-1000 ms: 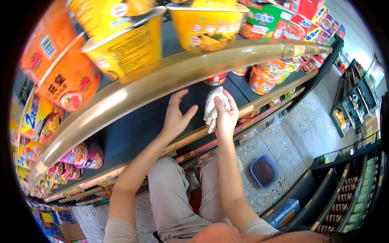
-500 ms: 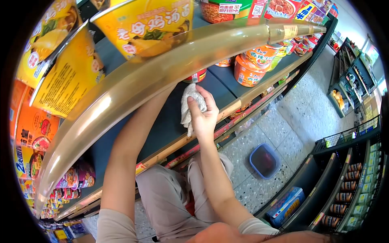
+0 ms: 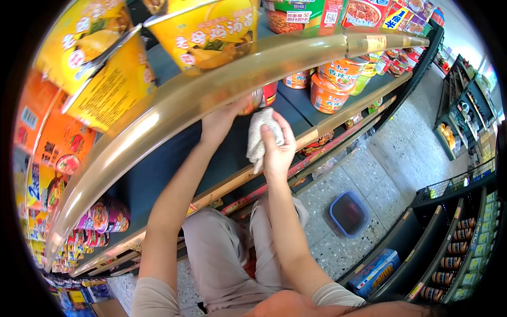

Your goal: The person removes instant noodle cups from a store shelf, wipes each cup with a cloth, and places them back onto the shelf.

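My right hand pinches a crumpled white cloth between thumb and fingers, just above the dark shelf board. Under the upper shelf's curved edge, my left hand grips an instant noodle cup, partly covered by the see-through price strip. Its fingertips are hard to make out there. A red cup stands right beside that noodle cup. Farther right, orange instant noodle tubs are stacked on the same board.
Large yellow noodle tubs line the upper shelf above my arms. On the speckled floor to the right stands a blue-rimmed bin. Another shelf unit with small jars and a blue box is at lower right.
My left hand has drawn back from deeper under the upper shelf and now shows with a noodle cup. The right hand keeps the cloth, slightly farther right in view.
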Tool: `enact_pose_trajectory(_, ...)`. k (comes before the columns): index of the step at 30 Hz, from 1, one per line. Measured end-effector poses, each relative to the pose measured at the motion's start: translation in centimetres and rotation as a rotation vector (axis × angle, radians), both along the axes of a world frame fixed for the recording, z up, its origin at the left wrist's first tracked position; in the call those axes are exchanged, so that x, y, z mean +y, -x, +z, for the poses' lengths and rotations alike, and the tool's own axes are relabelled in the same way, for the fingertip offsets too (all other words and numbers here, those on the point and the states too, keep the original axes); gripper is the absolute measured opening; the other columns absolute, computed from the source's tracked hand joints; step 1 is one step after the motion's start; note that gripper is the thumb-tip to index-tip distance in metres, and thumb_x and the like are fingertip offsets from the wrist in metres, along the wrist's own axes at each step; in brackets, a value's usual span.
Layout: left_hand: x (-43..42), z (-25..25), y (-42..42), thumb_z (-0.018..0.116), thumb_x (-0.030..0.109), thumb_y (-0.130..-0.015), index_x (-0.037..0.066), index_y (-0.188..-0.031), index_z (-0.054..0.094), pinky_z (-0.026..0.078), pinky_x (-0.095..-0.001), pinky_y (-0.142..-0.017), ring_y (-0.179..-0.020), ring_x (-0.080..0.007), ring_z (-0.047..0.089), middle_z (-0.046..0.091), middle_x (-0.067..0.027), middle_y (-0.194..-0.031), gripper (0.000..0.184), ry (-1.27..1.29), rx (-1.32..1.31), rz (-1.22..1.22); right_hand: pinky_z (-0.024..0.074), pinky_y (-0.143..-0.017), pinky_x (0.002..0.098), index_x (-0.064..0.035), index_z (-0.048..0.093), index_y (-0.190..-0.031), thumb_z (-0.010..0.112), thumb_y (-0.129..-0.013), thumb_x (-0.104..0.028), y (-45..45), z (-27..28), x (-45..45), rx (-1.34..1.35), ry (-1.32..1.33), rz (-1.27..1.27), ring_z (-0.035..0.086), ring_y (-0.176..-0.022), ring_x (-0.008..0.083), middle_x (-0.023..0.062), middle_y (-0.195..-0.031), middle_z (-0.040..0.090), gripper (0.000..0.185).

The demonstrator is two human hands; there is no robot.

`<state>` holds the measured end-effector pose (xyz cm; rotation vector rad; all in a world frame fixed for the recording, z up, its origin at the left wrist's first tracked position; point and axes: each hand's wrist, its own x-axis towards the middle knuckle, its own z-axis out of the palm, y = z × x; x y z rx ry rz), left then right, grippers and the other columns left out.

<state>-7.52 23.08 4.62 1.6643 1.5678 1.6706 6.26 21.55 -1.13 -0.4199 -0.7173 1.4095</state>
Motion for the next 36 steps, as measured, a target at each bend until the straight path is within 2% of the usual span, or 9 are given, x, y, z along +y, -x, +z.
enact_pose_trajectory(5, -8.9, -1.7, -0.3, 0.090, 0.012, -0.058, 0.004, -0.136, 0.027, 0.044, -0.0346, -0.099, -0.117, -0.0201, 0.051, 0.049, -0.0108, -0.127, 0.101, -0.145, -0.300, -0.048, 0.0516, -0.081, 0.0273, 0.0029, 0.056, -0.121, 0.066, -0.086, -0.002, -2.3, 0.6, -1.4, 0.104, -0.011, -0.085, 0.063, -0.091, 0.0143, 0.0109, -0.106, 0.065, 0.036)
enact_pose_trajectory(9, -16.6, -2.7, -0.4, 0.092, 0.011, -0.052, 0.004, -0.143, 0.014, 0.043, -0.0374, -0.101, -0.121, -0.0216, 0.048, 0.044, -0.0122, -0.130, 0.120, -0.052, -0.198, 0.042, 0.0532, -0.082, 0.0311, 0.0040, 0.052, -0.124, 0.064, -0.086, -0.003, -5.2, 0.4, -4.8, 0.023, 0.008, -0.123, 0.064, -0.093, 0.0201, 0.0147, -0.109, 0.063, 0.040)
enact_pose_trajectory(13, -22.8, -4.4, -1.1, 0.094, 0.015, -0.047, 0.001, -0.144, 0.012, 0.040, -0.0373, -0.104, -0.124, -0.0233, 0.046, 0.040, -0.0133, -0.133, 0.128, -0.047, -0.122, 0.071, 0.0484, -0.089, 0.0346, 0.0044, 0.056, -0.118, 0.066, -0.082, -0.004, -7.0, -0.6, -9.1, -0.225, -0.260, -0.121, 0.058, -0.105, 0.0226, 0.0165, -0.117, 0.058, 0.039)
enact_pose_trajectory(17, -27.3, -6.2, -1.9, 0.095, 0.028, -0.045, 0.001, -0.142, 0.022, 0.036, -0.0418, -0.106, -0.127, -0.0284, 0.042, 0.038, -0.0167, -0.137, 0.125, -0.031, -0.018, 0.110, 0.0474, -0.090, 0.0373, 0.0032, 0.064, -0.107, 0.067, -0.069, 0.000, -8.2, 3.4, -14.5, -0.481, -0.679, -0.022, 0.057, -0.108, 0.0294, 0.0209, -0.120, 0.056, 0.038)
enact_pose_trajectory(20, -29.7, -6.9, -2.3, 0.095, 0.035, -0.044, 0.001, -0.140, 0.027, 0.032, -0.0459, -0.107, -0.128, -0.0377, 0.040, 0.037, -0.0199, -0.140, 0.122, 0.033, 0.168, 0.144, 0.0505, -0.084, 0.0355, -0.0058, 0.067, -0.106, 0.070, -0.065, -0.002, -7.4, 6.6, -18.5, -0.603, -0.991, 0.113, 0.061, -0.100, 0.0293, 0.0145, -0.115, 0.060, 0.041)
enact_pose_trajectory(24, -32.8, -6.4, -3.6, 0.086, 0.034, -0.058, 0.003, -0.137, 0.033, 0.033, -0.0445, -0.107, -0.127, -0.0334, 0.040, 0.040, -0.0179, -0.136, 0.099, 0.017, 0.072, 0.138, 0.0515, -0.072, 0.0312, -0.0124, 0.069, -0.102, 0.071, -0.064, -0.005, -6.2, 7.6, -23.6, -0.804, -1.336, 0.159, 0.061, -0.087, 0.0251, 0.0083, -0.114, 0.062, 0.038)
enact_pose_trajectory(29, -36.8, -6.1, -5.2, 0.080, 0.032, -0.065, 0.005, -0.131, 0.040, 0.034, -0.0423, -0.106, -0.124, -0.0295, 0.041, 0.041, -0.0155, -0.131, 0.082, 0.120, 0.015, 0.124, 0.0511, -0.068, 0.0320, -0.0147, 0.068, -0.101, 0.071, -0.064, -0.005, -5.6, 7.8, -26.7, -0.904, -1.378, 0.219, 0.060, -0.082, 0.0220, 0.0045, -0.110, 0.062, 0.038)
enact_pose_trajectory(33, -39.6, -10.6, -5.2, 0.085, 0.030, -0.059, 0.007, -0.134, 0.038, 0.035, -0.0411, -0.105, -0.123, -0.0315, 0.042, 0.043, -0.0154, -0.131, 0.091, 0.159, 0.191, 0.126, 0.0517, -0.065, 0.0318, -0.0156, 0.064, -0.102, 0.067, -0.068, -0.008, -5.5, 8.0, -28.0, -0.924, -1.404, 0.169, 0.060, -0.084, 0.0210, 0.0035, -0.113, 0.059, 0.035)
enact_pose_trajectory(36, -40.7, -7.5, -7.3, 0.089, 0.028, -0.053, 0.005, -0.137, 0.035, 0.036, -0.0421, -0.104, -0.126, -0.0344, 0.043, 0.042, -0.0171, -0.134, 0.102, 0.056, 0.096, 0.077, 0.0513, -0.067, 0.0327, -0.0157, 0.067, -0.100, 0.070, -0.065, -0.005, -5.5, 8.1, -28.5, -0.901, -1.311, 0.088, 0.060, -0.082, 0.0237, 0.0047, -0.110, 0.061, 0.037)
